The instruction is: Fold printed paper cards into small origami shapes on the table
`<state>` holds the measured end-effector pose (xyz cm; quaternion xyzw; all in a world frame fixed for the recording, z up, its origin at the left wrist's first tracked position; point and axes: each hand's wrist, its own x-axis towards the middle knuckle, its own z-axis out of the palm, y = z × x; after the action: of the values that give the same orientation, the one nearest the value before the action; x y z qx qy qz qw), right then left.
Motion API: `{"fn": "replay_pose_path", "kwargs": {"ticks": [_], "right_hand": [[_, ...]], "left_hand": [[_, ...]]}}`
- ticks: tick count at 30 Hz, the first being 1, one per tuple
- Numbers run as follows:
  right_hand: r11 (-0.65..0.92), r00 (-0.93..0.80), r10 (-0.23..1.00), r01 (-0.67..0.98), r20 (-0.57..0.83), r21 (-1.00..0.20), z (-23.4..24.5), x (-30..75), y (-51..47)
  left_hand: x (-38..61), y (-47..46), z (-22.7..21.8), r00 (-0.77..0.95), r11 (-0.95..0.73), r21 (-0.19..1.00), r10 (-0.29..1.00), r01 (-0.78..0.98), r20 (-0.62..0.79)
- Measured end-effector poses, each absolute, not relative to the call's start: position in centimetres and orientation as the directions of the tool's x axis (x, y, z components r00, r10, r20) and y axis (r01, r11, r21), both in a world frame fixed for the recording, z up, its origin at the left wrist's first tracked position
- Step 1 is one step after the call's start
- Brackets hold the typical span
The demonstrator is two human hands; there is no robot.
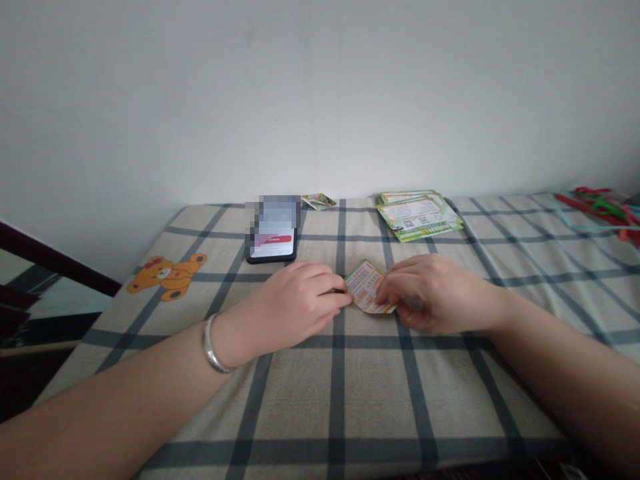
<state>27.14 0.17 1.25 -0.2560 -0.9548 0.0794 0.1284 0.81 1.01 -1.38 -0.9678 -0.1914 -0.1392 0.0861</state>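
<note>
Grey-checked beige cloth [350, 400], green leaflets [420, 217], orange bear [167, 275]

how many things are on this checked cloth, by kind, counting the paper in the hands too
orange paper, pinched by left hand and right hand: 1
phone: 1
small folded paper: 1
stack of green leaflets: 1
bundle of coloured strips: 1
total: 5

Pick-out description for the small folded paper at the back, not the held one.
On the checked cloth, go to the far edge. Just right of the phone lies the small folded paper. Unlike the held paper and the flat leaflet stack, it is tiny and untouched.
</note>
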Motion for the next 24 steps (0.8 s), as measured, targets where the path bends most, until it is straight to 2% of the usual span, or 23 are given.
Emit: {"fn": "replay_pose_path", "kwargs": {"ticks": [7,12,15,17,19,22,24], "right_hand": [[0.77,-0.78,0.605,0.522,0.159,-0.367,1.1,27.2,0.4],[0.74,-0.761,0.622,0.496,0.182,-0.454,0.5,27.2,0.6],[0.684,-0.718,0.67,0.499,0.188,-0.532,-0.3,27.1,0.8],[0.657,-0.655,0.713,0.501,0.249,-0.563,-0.9,26.9,1.1],[0.681,-0.617,0.71,0.48,0.339,-0.553,-1.3,26.7,1.4],[0.798,-0.683,0.583,0.38,0.44,-0.468,-1.4,26.5,1.9],[0.845,-0.71,0.526,0.373,0.468,-0.384,-1.2,26.6,2.2]], "left_hand": [[0.7,1.0,-1.2,0.869,-0.896,-0.077,0.398,0.437,0.293],[0.6,1.1,-1.1,0.897,-0.926,-0.107,0.314,0.362,0.312],[0.6,1.2,-1.2,0.886,-0.927,-0.071,0.327,0.369,0.329],[0.6,1.2,-1.3,0.87,-0.919,-0.034,0.359,0.392,0.338],[0.6,1.2,-1.3,0.861,-0.913,-0.011,0.381,0.408,0.337],[0.5,1.1,-1.2,0.863,-0.911,0.004,0.392,0.412,0.319],[0.5,1.1,-1.2,0.862,-0.907,0.015,0.405,0.421,0.304]]}}
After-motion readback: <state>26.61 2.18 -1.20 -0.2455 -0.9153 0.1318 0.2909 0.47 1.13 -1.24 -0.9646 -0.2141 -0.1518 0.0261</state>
